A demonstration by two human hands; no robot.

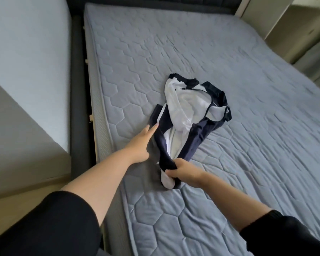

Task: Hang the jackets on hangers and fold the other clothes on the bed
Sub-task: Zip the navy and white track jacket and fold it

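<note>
Fingers [152, 128] of the left hand [138, 145] lay straight and close together at centre left, their tips touching the dark edge of the navy-and-white garment [185, 106]. Just right of them, the right hand [185, 170] clutched the garment's bunched near end. The rest sprawled across the middle of the grey quilted bed [248, 126].

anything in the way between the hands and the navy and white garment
Nothing visible. The left hand lies with straight fingers against the garment, and the right hand grips its near end.
</note>
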